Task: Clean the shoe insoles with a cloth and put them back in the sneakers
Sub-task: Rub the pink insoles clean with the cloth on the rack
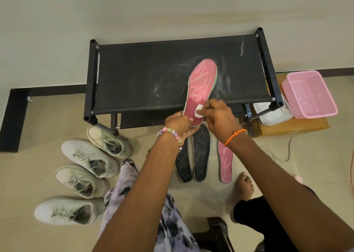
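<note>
Wiping step in hand. Left hand (179, 122) curled round the heel of the pink insole (201, 87), holding it up over the black rack (172, 75), toe towards 12 o'clock. Right hand (218, 115) pinching a small white cloth (199, 112) against the heel end; white streaks above it uncleaned. Next, probably: stroke the cloth toewards, keeping the heel steady. At 6 o'clock on the floor, two dark insoles (193, 156) and another pink one (225, 163); four sneakers (86, 173) at 8 o'clock.

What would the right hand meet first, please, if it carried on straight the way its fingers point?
Probably the pink insole: the right hand already pinches a white cloth against its heel end, fingers pointing left.
</note>
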